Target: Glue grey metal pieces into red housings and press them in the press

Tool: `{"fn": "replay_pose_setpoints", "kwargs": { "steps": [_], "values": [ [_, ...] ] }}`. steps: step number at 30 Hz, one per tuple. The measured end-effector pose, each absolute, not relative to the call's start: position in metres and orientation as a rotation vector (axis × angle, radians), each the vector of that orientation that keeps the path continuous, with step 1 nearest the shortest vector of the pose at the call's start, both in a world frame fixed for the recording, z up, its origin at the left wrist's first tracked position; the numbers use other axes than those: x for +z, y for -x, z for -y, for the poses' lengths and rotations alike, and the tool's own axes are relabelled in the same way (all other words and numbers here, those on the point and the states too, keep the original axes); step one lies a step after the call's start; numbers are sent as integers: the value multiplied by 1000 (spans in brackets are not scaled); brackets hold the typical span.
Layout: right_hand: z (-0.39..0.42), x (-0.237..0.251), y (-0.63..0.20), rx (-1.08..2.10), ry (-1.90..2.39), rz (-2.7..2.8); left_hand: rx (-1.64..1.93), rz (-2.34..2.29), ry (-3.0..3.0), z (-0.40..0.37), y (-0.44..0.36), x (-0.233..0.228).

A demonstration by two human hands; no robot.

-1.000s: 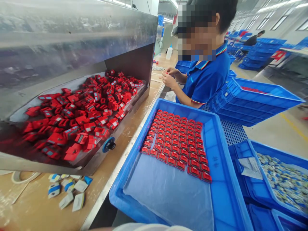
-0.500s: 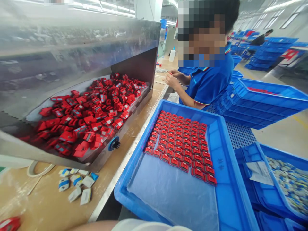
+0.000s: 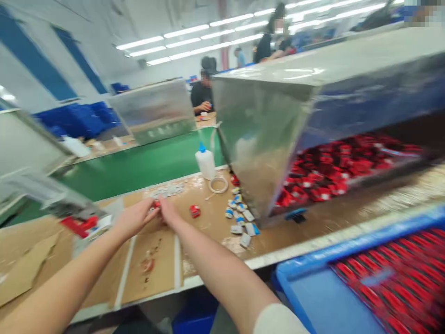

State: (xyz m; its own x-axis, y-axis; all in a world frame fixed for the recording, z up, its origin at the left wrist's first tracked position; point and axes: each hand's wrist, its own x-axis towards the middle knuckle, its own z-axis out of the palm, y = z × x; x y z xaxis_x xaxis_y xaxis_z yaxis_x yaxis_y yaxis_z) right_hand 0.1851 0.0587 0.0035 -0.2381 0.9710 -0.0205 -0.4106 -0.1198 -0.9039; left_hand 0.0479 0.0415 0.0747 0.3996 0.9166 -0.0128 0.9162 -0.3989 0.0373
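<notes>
Over the brown work surface, my left hand (image 3: 139, 214) and my right hand (image 3: 169, 213) come together with fingers closed. Between their fingertips shows a small red plastic part (image 3: 157, 203), partly covered and blurred by motion. A similar red plastic part (image 3: 195, 211) lies just right of my right hand. Beyond my fingers is a patch of small whitish pieces (image 3: 168, 189). A cardboard sheet (image 3: 149, 273) with dark and reddish marks lies below my hands.
On the right, a metal-sided bin (image 3: 260, 153) holds many red parts, and a blue tray (image 3: 288, 273) carries rows of them. White-and-blue pieces (image 3: 239, 218), a tape roll (image 3: 218, 185) and a white bottle (image 3: 206, 163) stand nearby. A red-and-grey device (image 3: 79, 226) sits left.
The view has swung left from the tray and neighbouring co-worker to the work surface. Both my hands are now in sight, together at a small red part.
</notes>
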Motion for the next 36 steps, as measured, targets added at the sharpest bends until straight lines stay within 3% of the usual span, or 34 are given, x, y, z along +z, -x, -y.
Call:
{"fn": "replay_pose_setpoints", "kwargs": {
  "steps": [5,11,15,19,27,36],
  "values": [
    [-55,-7,-174,1703,775,958,715,-1359,-2491,-46,-31,39],
    [-46,-31,-171,1701,740,1099,1149,-1151,-2099,-29,-17,-2],
    [-47,-40,-175,1436,754,1120,1372,-1114,-1703,-26,-4,-21],
    [-41,-37,-183,1291,792,1112,1465,-1136,-1717,-18,4,-26],
    [-45,-36,-187,1343,819,1143,1420,-1107,-2193,-11,5,-8],
    [-40,-35,-186,1310,815,1267,1344,-1083,-2203,-9,2,-6]
  ]
}}
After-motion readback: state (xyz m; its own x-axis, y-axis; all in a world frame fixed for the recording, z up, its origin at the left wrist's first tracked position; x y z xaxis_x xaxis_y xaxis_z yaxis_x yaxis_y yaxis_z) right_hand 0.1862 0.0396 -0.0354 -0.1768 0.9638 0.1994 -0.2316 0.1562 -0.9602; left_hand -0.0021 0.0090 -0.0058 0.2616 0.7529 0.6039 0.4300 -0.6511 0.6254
